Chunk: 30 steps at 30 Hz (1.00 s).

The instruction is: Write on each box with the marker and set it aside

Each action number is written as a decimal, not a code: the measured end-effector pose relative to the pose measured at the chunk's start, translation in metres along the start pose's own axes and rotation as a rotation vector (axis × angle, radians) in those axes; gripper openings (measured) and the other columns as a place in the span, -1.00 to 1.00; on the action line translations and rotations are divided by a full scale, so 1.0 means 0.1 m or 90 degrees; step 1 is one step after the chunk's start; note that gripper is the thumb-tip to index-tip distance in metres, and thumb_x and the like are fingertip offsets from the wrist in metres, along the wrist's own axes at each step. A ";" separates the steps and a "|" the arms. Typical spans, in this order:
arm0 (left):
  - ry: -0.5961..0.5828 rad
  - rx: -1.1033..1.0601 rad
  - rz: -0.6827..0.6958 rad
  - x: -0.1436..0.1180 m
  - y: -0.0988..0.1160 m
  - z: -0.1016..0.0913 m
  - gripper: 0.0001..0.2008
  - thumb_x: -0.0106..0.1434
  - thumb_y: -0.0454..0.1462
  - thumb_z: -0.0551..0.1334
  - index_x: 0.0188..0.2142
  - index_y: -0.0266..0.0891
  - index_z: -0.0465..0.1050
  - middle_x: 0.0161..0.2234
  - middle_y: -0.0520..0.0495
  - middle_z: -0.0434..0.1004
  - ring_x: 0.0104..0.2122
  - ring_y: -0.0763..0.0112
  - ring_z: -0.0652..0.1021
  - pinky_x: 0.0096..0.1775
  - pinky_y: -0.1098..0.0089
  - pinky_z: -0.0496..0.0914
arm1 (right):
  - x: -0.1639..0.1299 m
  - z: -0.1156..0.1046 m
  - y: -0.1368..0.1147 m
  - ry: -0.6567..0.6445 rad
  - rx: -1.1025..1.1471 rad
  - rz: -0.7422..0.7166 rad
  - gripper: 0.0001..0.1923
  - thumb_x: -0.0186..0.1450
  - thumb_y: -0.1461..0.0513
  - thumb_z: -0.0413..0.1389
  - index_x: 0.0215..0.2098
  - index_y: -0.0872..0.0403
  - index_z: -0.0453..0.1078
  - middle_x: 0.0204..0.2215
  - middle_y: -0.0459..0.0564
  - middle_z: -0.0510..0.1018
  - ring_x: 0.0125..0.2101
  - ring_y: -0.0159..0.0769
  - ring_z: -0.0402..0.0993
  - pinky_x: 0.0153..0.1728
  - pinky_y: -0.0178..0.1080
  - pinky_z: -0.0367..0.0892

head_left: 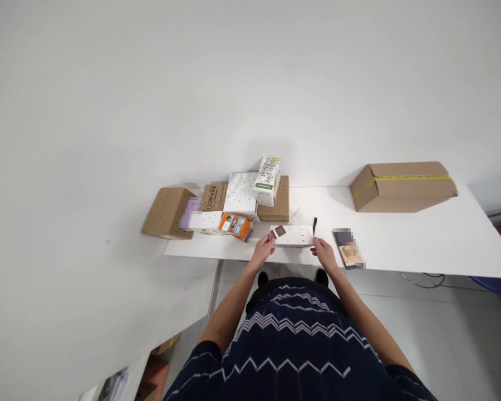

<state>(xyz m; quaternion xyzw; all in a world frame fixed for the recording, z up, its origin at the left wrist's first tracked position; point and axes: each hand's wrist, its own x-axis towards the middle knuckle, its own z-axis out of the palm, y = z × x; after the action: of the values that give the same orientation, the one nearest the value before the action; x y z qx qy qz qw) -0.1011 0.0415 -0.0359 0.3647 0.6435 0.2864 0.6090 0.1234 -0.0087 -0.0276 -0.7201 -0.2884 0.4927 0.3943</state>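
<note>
A long white box (297, 235) with brown squares printed at its left end lies across the front of the white table, before my body. My left hand (264, 250) is closed on its left end, fingers at the corner. At the opposite end, the fingers of my right hand (324, 253) grip the right edge. A thin black pen-like object (315, 224) stands out just beyond that right end; whether it touches the box or my fingers I cannot tell. The undersides of the fingers are partly hidden.
Left of the white box lies an orange package (236, 225). Behind are a spotted white box (241, 195), a "Super Meal" carton (268, 181) and brown boxes (281, 203). A dark notebook-like item (347, 249) lies right, near the table edge (442, 270). A large cardboard box (409, 189) stands farther right.
</note>
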 end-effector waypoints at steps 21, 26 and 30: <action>0.043 0.063 0.079 -0.01 -0.15 -0.03 -0.56 0.15 -0.08 0.27 0.01 -0.17 0.48 -0.16 -0.09 0.55 -0.30 0.39 0.53 -0.25 0.40 0.40 | 0.12 -0.03 0.19 -0.022 -0.132 -0.055 -0.51 0.26 -0.11 -0.12 -0.24 0.08 0.40 -0.29 0.00 0.54 -0.46 -0.32 0.53 -0.46 -0.32 0.35; 0.044 0.062 0.081 -0.01 -0.16 -0.02 -0.51 0.12 -0.03 0.28 0.01 -0.14 0.47 -0.18 -0.06 0.54 -0.41 0.46 0.49 -0.37 0.45 0.36 | 0.52 -0.15 0.25 0.026 -0.393 -0.043 -0.68 0.29 0.06 -0.04 -0.29 0.09 0.43 -0.32 0.08 0.58 -0.27 -0.20 0.54 -0.28 -0.28 0.32; 0.049 0.061 0.096 0.01 -0.19 -0.01 -0.53 0.12 -0.03 0.28 0.00 -0.14 0.48 -0.20 -0.04 0.54 -0.38 0.45 0.49 -0.36 0.47 0.36 | 0.79 -0.10 0.28 0.035 -0.480 -0.010 -0.68 0.24 0.09 0.07 -0.19 0.16 0.43 -0.28 0.22 0.58 -0.17 -0.08 0.50 -0.25 -0.23 0.27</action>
<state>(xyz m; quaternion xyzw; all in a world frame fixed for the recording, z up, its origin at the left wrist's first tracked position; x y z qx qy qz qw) -0.1041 0.0315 -0.0524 0.4296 0.6503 0.3137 0.5424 0.1611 0.0375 -0.0871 -0.8253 -0.4446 0.3293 0.1131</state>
